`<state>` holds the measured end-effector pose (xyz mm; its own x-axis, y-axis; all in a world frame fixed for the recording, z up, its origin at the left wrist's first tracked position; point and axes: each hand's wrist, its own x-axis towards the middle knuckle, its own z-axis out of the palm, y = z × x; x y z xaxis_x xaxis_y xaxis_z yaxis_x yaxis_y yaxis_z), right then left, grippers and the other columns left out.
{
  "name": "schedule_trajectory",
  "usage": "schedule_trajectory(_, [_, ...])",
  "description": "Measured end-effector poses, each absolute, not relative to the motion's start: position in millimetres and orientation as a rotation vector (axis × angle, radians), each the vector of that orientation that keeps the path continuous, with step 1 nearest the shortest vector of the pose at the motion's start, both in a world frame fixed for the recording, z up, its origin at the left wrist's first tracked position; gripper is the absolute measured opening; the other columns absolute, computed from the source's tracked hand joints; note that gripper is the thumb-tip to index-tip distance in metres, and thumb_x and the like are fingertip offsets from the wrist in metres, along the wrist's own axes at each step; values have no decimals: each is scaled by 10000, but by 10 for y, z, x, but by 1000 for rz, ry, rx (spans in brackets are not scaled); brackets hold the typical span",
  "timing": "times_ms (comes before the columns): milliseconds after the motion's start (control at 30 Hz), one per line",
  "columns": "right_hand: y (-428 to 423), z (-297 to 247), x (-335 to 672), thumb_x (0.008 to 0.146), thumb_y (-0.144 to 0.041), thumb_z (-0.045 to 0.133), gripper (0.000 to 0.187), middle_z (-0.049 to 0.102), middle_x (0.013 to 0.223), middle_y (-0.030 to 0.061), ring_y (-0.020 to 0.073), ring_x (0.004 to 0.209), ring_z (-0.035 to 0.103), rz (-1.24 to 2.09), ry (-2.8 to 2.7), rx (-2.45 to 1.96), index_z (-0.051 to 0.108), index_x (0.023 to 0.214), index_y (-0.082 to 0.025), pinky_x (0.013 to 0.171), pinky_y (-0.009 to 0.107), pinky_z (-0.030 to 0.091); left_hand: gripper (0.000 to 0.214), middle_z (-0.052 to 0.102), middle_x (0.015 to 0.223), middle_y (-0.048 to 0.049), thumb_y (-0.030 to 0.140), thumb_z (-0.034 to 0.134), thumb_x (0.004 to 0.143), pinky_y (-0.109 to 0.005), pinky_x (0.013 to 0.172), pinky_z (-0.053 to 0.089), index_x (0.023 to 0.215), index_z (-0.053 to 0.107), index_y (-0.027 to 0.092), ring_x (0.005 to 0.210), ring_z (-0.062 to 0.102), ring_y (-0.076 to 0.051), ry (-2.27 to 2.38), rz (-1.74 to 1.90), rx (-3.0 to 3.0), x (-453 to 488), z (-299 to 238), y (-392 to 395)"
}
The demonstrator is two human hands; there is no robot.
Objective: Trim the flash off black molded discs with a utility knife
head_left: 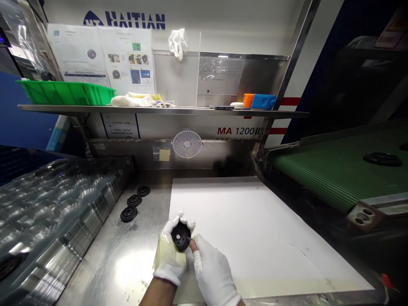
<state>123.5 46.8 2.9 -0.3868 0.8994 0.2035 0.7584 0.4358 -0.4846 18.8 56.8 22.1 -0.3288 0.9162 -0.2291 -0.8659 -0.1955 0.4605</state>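
My left hand [170, 248], in a white glove with a pale yellow wrap, is closed around a black round plastic part [180, 236]. The part is tilted up, showing a centre hole and smaller holes. My right hand [212, 270], also white-gloved with one bare fingertip showing, is closed at the part's right edge. A small dark tip shows by that fingertip; I cannot make out what it belongs to. Left of my hands, three similar black parts [134, 200] lie in a slanting row on the metal table [108, 246].
A white sheet [242, 229] covers the table's middle and right. Stacked clear trays [60, 204] stand left. A green conveyor [321, 170] on the right carries a black part [382, 159]. Overhead runs a shelf [191, 110] with a green bin [68, 93]; below it is a fan [187, 144].
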Motion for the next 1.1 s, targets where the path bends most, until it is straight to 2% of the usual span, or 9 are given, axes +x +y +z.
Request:
schedule_trajectory(533, [458,9,1253,942,-247,342,213,612,701,-33,175,622,574,383,-2257,-1428,491,790,-245,543,277,269,120,532,665,-15,167,642,699,-287,661,491,807,611,126,639,564,-147,606,1804,85,181,228,556])
schedule_trajectory(733, [387,-31,1151,928,-245,352,204,626,703,-26,188,611,584,386,-2272,-1441,520,812,-250,523,287,265,89,547,658,-10,148,614,711,-290,720,503,799,603,137,639,570,-122,605,1863,11,202,204,602])
schedule_trajectory(833, [378,-23,1129,920,-248,349,220,644,722,-14,201,622,602,418,-2261,-1410,553,835,-250,531,291,293,200,610,762,-38,155,602,720,-336,766,508,920,607,156,725,606,-154,635,1884,3,171,207,568])
schedule_trajectory(933, [420,-7,1167,912,-221,347,258,676,904,3,208,784,632,514,-2186,-1317,566,1040,-262,629,278,366,354,646,899,-118,178,553,737,-404,721,518,1088,570,139,795,627,-231,683,1717,93,93,235,497])
schedule_trajectory(1000, [457,-1,1205,917,-219,341,315,658,1033,-3,201,895,619,571,-2133,-1263,511,1173,-286,701,267,384,387,648,825,-130,153,517,724,-392,689,518,1103,562,92,737,628,-229,676,1640,144,47,255,463])
schedule_trajectory(1033, [470,0,1220,919,-228,339,314,659,1033,-5,202,893,620,582,-2125,-1268,510,1176,-287,696,268,385,376,640,760,-115,134,513,711,-371,674,517,1077,573,75,693,621,-214,662,1644,149,35,262,458])
schedule_trajectory(1100, [480,1,1234,914,-240,341,264,674,928,-1,211,805,629,556,-2151,-1332,561,1060,-263,631,277,373,306,609,670,-73,112,534,699,-323,636,512,995,603,76,626,598,-176,645,1686,138,37,267,471])
